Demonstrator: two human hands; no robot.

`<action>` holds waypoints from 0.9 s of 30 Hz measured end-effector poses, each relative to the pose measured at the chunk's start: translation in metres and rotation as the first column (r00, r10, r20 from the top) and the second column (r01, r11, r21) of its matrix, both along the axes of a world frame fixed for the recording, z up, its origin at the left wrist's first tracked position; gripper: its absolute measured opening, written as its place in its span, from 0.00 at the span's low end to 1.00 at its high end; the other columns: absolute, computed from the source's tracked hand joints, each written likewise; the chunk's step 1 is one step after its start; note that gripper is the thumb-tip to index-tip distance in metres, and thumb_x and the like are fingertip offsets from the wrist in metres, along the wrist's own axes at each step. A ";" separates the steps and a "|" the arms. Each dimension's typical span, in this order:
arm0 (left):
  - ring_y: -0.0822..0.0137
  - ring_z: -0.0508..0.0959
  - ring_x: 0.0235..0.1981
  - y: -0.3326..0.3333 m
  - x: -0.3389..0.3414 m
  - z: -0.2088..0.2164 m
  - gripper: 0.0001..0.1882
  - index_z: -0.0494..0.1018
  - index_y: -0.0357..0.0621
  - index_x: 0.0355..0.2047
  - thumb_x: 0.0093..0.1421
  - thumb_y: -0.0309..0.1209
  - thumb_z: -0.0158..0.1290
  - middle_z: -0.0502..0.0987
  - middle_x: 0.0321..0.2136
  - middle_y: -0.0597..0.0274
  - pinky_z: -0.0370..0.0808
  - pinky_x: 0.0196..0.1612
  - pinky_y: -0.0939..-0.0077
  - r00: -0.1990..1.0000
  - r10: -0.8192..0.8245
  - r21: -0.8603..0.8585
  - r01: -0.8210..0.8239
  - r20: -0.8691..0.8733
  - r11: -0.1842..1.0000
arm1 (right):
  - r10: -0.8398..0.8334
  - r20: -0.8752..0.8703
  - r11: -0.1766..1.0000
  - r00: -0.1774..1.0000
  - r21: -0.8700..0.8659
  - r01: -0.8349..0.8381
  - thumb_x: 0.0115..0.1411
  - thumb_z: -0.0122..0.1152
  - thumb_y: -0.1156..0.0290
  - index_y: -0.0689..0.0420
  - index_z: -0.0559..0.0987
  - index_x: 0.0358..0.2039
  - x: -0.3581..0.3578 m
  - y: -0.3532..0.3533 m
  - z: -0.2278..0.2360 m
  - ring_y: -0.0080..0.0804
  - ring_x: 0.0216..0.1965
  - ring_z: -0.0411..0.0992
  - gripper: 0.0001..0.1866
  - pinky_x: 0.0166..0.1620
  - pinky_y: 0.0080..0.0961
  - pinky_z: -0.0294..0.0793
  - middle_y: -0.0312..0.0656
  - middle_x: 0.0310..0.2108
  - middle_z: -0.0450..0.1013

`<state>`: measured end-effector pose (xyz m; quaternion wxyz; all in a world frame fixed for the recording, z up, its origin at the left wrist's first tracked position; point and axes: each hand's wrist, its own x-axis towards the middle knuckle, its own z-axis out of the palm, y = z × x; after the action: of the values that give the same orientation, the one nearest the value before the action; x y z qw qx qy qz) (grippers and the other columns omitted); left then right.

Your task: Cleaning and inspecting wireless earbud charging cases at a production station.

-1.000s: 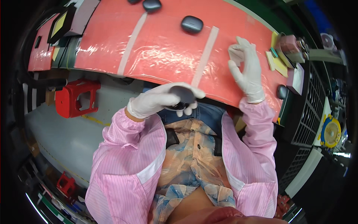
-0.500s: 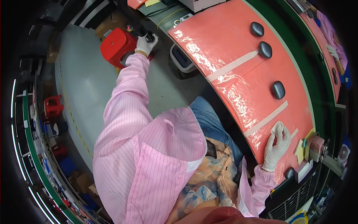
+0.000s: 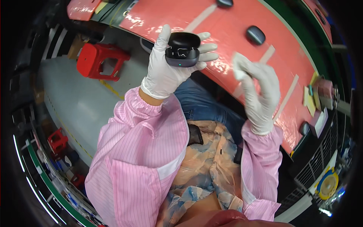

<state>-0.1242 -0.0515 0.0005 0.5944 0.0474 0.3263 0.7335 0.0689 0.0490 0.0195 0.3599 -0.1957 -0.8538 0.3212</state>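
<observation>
Two white-gloved hands sit apart, with the open case (image 3: pixel 182 59) as the landmark between floor and table. It rests across the palm of the left hand (image 3: pixel 162 73), whose thumb stands free at the case's left end while the fingers spread out beyond its right end, loosely straight, not clenched. The case's long axis runs roughly left to right, its raised lid (image 3: pixel 184 39) on the far side and a small green light on the near face.

The right hand (image 3: pixel 261 92) is well to the right of the case and a little nearer the body; its thumb and forefinger bend together, pointing back toward the case. Motion blurs those tips, so I cannot tell whether they pinch something white. The red mat (image 3: pixel 234 22) lies beyond and right of the case, bearing a closed case (image 3: pixel 256 35); another dark case (image 3: pixel 224 3) is cut off by the upper edge. Glare hides what the open case contains.
</observation>
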 end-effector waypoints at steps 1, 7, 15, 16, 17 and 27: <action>0.52 0.81 0.40 0.007 0.014 0.000 0.39 0.68 0.29 0.51 0.64 0.59 0.38 0.77 0.42 0.39 0.81 0.38 0.67 0.999 0.016 -0.019 -0.017 -0.034 1.000 | 0.065 -0.016 0.996 0.998 0.063 -0.063 0.50 0.64 0.80 0.58 0.80 0.40 -0.009 -0.004 0.006 0.34 0.35 0.73 0.15 0.41 0.28 0.71 0.41 0.34 0.75; 0.49 0.76 0.49 0.020 0.039 -0.006 0.33 0.69 0.30 0.51 0.66 0.53 0.38 0.73 0.49 0.40 0.80 0.46 0.54 0.824 -0.354 0.229 0.279 0.442 0.933 | -0.076 0.084 0.939 0.994 0.340 0.043 0.42 0.64 0.82 0.47 0.83 0.40 0.014 0.002 -0.010 0.34 0.31 0.71 0.23 0.36 0.28 0.71 0.34 0.30 0.73; 0.49 0.75 0.50 0.034 0.062 -0.005 0.37 0.68 0.28 0.51 0.65 0.56 0.38 0.71 0.50 0.40 0.74 0.54 0.56 0.741 -0.441 0.258 0.358 0.507 0.898 | -0.109 -0.057 0.993 0.992 0.039 0.111 0.47 0.61 0.84 0.59 0.81 0.35 0.046 0.002 -0.004 0.33 0.33 0.71 0.14 0.38 0.28 0.72 0.39 0.29 0.72; 0.51 0.76 0.49 0.035 0.066 -0.004 0.37 0.69 0.28 0.50 0.65 0.56 0.37 0.73 0.49 0.41 0.74 0.53 0.58 0.771 -0.389 0.196 0.337 0.504 0.921 | -0.026 -0.074 0.997 0.997 0.074 0.032 0.46 0.62 0.84 0.59 0.81 0.33 0.044 0.002 -0.003 0.33 0.33 0.71 0.12 0.38 0.29 0.72 0.38 0.29 0.72; 0.51 0.76 0.49 0.036 0.069 -0.006 0.37 0.69 0.28 0.50 0.65 0.56 0.37 0.73 0.49 0.41 0.74 0.53 0.58 0.764 -0.397 0.194 0.348 0.509 0.917 | 0.030 -0.066 0.996 0.997 0.091 -0.024 0.45 0.63 0.84 0.58 0.79 0.30 0.040 0.003 -0.015 0.34 0.33 0.71 0.10 0.36 0.30 0.72 0.37 0.29 0.72; 0.57 0.77 0.45 0.036 0.075 -0.015 0.26 0.70 0.39 0.48 0.64 0.51 0.44 0.76 0.41 0.50 0.77 0.46 0.56 0.876 -0.344 0.072 0.341 0.337 0.937 | -0.080 -0.093 0.997 0.992 0.009 0.081 0.45 0.59 0.86 0.57 0.78 0.30 0.047 0.001 -0.014 0.32 0.33 0.72 0.11 0.37 0.25 0.70 0.37 0.30 0.77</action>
<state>-0.0495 -0.0159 -0.0142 0.7622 -0.0214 0.1998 0.6154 0.1160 0.0498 0.0060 0.4130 -0.2128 -0.8296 0.3099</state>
